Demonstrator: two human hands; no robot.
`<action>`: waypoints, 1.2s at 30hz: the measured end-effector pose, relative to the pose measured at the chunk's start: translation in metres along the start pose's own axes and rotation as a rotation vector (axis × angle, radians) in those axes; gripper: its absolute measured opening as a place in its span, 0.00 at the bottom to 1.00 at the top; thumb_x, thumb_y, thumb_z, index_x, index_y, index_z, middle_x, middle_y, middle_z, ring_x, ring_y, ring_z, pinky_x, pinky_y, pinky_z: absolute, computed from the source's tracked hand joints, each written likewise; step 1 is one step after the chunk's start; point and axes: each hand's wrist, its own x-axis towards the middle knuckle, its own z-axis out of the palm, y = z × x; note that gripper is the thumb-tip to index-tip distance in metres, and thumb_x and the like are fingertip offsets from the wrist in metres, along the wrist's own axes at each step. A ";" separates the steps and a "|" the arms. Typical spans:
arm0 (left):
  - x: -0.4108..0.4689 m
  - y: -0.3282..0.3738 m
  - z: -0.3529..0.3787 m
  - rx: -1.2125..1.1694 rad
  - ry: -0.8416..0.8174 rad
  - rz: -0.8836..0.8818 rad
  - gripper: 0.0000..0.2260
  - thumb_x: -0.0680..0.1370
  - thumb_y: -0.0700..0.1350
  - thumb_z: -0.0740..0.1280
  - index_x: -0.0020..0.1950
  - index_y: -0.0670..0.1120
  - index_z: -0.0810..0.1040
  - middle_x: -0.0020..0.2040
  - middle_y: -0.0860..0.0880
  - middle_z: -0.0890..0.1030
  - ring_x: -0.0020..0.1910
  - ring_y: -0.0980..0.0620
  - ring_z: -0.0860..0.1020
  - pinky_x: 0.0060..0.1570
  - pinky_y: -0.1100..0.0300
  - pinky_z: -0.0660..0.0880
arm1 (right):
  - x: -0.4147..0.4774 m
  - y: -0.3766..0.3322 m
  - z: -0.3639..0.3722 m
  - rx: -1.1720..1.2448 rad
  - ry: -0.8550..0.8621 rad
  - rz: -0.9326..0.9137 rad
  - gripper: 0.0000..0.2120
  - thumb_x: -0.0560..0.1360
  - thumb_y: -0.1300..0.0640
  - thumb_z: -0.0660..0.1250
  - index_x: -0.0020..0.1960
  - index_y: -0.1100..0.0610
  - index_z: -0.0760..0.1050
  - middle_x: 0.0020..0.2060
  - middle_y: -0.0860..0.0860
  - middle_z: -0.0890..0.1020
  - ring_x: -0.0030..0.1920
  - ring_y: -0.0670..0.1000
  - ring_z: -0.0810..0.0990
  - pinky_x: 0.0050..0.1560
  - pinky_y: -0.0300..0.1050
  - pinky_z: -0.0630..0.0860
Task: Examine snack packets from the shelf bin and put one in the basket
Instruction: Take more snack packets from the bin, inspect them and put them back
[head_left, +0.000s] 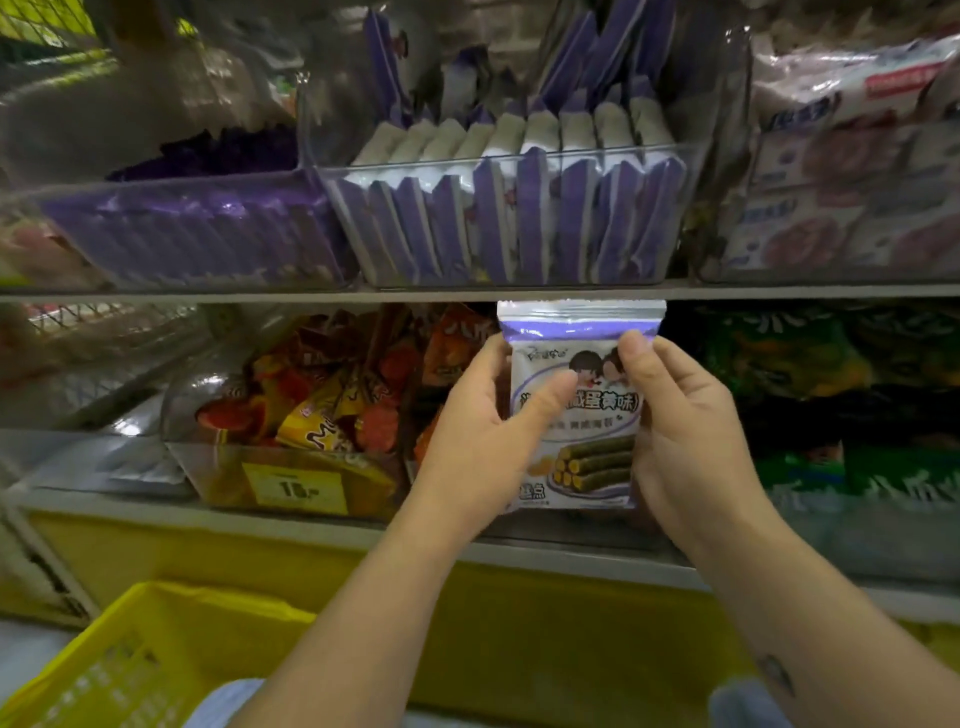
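A white and purple snack packet (582, 410) with rolled sticks pictured on it is held upright in front of the lower shelf. My left hand (478, 431) grips its left edge, thumb across the front. My right hand (680, 431) grips its right edge, thumb near the top. Directly above, a clear shelf bin (509, 218) holds a row of several matching purple packets standing on edge. A yellow basket (135, 660) sits at the bottom left, below my left forearm.
A second clear bin of purple packets (197, 228) stands at upper left, and pink-printed packs (841, 192) at upper right. On the lower shelf, a bin of orange and red snacks (322, 410) carries a yellow price tag (296, 488); green packets (841, 395) lie to the right.
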 end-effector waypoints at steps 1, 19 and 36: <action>0.000 0.000 0.000 -0.019 0.020 0.004 0.10 0.76 0.52 0.68 0.57 0.56 0.79 0.54 0.51 0.84 0.55 0.51 0.83 0.51 0.56 0.80 | 0.000 0.003 -0.001 -0.007 0.011 0.003 0.08 0.73 0.49 0.67 0.46 0.49 0.83 0.44 0.55 0.86 0.47 0.55 0.85 0.47 0.55 0.82; -0.008 0.006 -0.019 -0.198 0.071 -0.273 0.10 0.73 0.49 0.66 0.45 0.49 0.86 0.41 0.46 0.86 0.38 0.53 0.83 0.31 0.65 0.76 | -0.002 0.012 -0.002 0.088 0.018 0.232 0.10 0.73 0.55 0.66 0.45 0.59 0.84 0.43 0.61 0.86 0.44 0.58 0.86 0.37 0.47 0.82; -0.004 0.007 -0.033 -0.277 0.144 -0.423 0.13 0.76 0.53 0.63 0.44 0.51 0.87 0.44 0.45 0.86 0.42 0.50 0.83 0.43 0.53 0.81 | -0.003 -0.002 -0.024 -0.088 -0.574 0.669 0.18 0.72 0.49 0.69 0.57 0.57 0.81 0.56 0.60 0.83 0.54 0.57 0.83 0.51 0.49 0.81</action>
